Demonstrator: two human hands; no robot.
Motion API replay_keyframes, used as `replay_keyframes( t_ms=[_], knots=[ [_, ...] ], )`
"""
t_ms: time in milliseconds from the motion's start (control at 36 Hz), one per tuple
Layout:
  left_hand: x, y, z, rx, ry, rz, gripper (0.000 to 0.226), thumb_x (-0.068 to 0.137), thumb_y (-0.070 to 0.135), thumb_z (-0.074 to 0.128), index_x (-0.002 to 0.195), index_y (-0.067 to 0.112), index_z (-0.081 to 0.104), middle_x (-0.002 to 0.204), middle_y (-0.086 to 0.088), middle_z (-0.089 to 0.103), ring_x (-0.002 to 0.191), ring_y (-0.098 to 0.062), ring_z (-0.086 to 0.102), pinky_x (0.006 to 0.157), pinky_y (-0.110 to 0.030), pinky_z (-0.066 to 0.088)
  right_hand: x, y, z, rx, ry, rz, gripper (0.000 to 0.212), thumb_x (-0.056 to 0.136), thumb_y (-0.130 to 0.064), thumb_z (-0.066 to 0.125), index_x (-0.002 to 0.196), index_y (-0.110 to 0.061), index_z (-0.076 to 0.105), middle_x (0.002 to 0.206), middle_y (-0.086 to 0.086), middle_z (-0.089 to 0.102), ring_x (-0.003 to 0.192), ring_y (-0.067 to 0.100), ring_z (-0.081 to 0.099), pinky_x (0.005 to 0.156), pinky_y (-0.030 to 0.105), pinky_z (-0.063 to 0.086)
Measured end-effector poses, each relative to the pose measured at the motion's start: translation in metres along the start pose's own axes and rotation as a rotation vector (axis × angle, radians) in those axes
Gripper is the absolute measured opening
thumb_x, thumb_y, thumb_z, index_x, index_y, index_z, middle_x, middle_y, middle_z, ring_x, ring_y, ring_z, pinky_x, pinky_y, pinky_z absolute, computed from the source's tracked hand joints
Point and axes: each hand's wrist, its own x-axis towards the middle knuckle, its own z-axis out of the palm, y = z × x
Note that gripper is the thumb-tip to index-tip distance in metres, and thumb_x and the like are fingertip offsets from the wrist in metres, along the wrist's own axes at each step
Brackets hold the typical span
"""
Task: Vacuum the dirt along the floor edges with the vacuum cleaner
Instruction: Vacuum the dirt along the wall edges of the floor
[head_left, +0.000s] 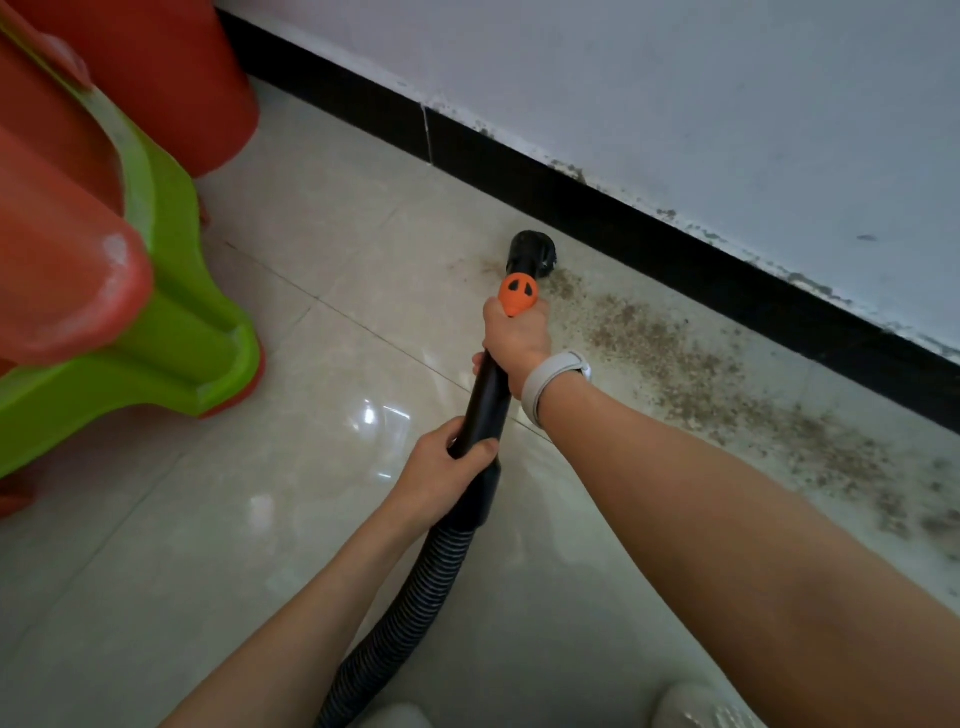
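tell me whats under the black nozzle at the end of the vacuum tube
The nozzle sits on the pale floor tile at the left end of the dirt strip along the black baseboard. Whatever lies directly beneath its mouth is covered.

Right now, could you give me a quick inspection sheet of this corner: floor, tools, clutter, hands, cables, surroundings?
Surface: glossy tiled floor, brown dirt strewn along the black baseboard.
Job's things: vacuum nozzle at the dirt's left end; black tube and ribbed hose.
Clutter: red and green plastic stools, red bin.
Hands: left hand and right hand both grip the tube.
Cables: nothing seen.
Surroundings: white wall, stained near its base.
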Motion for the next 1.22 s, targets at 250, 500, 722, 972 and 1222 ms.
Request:
replay_keyframes(
  t_ms=[250,500,722,972,1222],
  knots=[
    [-0.011,0.002,0.026,0.087,-0.149,0.012,0.007,0.089,0.019,0.061,0.091,0.026,0.06,0.081,0.005,0.064,0.077,-0.013,0.062,0.063,-0.018,0.048,-0.009,0.019,-0.052,0.108,0.097,0.055,0.033,0.095,-0.027,0.05,0.122,-0.017,0.034,0.075,0.009,0.051,0.042,0.02,0.052,0.043,0.029,0.049],
    [-0.011,0.0,0.031,0.089,-0.209,0.045,0.009,0.087,0.023,0.064,0.095,0.02,0.065,0.084,0.002,0.067,0.076,-0.011,0.063,0.069,-0.022,0.05,-0.011,0.027,-0.067,0.163,0.205,0.035,0.034,0.095,-0.024,0.05,0.125,-0.014,0.036,0.072,0.008,0.05,0.044,0.021,0.051,0.045,0.029,0.048],
    [0.006,0.007,0.01,-0.023,-0.073,0.083,0.016,0.09,0.013,0.061,0.087,0.028,0.059,0.081,0.005,0.064,0.073,-0.006,0.061,0.058,-0.009,0.046,-0.003,-0.006,-0.024,0.042,0.059,-0.052,0.014,0.097,-0.025,0.049,0.09,-0.018,0.039,0.072,0.008,0.05,0.047,0.022,0.052,0.053,0.035,0.053],
    [0.039,0.012,0.001,-0.168,0.062,0.004,0.01,0.094,0.021,0.056,0.093,0.031,0.058,0.087,0.007,0.063,0.078,-0.004,0.06,0.057,-0.011,0.046,0.024,-0.03,0.016,-0.144,-0.03,-0.105,0.039,0.098,-0.026,0.046,0.13,-0.013,0.028,0.083,0.009,0.051,0.061,0.025,0.057,0.064,0.041,0.057],
    [0.039,-0.003,0.018,-0.105,0.017,-0.005,0.01,0.093,0.02,0.058,0.101,0.026,0.059,0.091,0.006,0.065,0.082,-0.003,0.06,0.06,-0.007,0.047,0.031,-0.009,-0.002,-0.119,0.021,-0.091,0.038,0.098,-0.029,0.047,0.13,-0.015,0.032,0.081,0.008,0.051,0.055,0.022,0.055,0.043,0.027,0.052]
  ],
)
